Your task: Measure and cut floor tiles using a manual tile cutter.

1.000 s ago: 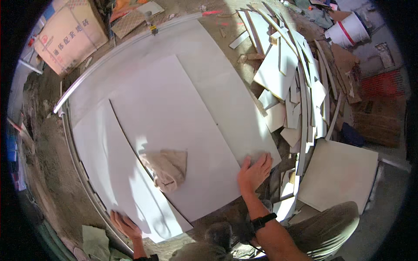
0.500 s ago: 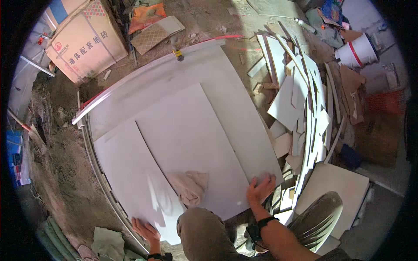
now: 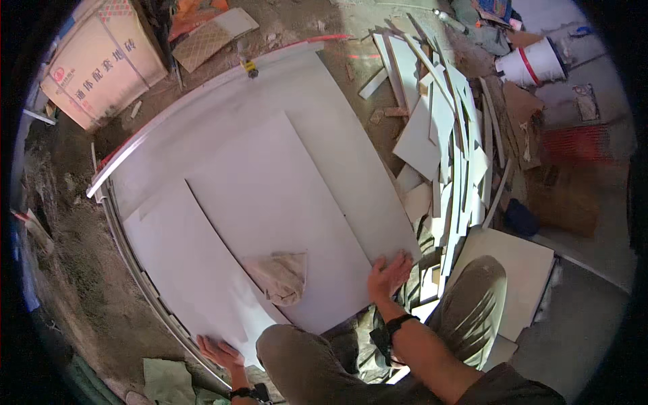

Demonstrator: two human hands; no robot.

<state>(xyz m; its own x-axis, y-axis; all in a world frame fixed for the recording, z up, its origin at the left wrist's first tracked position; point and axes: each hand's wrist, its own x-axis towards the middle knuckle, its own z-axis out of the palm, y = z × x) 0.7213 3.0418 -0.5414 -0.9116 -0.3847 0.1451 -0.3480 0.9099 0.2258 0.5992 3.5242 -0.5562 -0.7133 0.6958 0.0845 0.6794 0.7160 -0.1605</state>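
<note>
The right hand [image 3: 390, 275] lies spread, clasping nothing, by the broad white slab's [image 3: 368, 182] near right corner, seemingly steadying it; the left hand [image 3: 221, 352] touches the narrow white panel's [image 3: 182, 260] outer near edge, its grip unclear from here. That panel lies along the slab's left side, long axis running away, leftward, toward the metal rail [image 3: 126, 156].

The dirty floor [image 3: 74, 277] bears stacked slabs [image 3: 270, 196], offcuts [image 3: 420, 145], a carton [image 3: 101, 67].

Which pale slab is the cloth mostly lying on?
The middle slab, between the left slab and right slab; only it bears most of the cloth.
</note>
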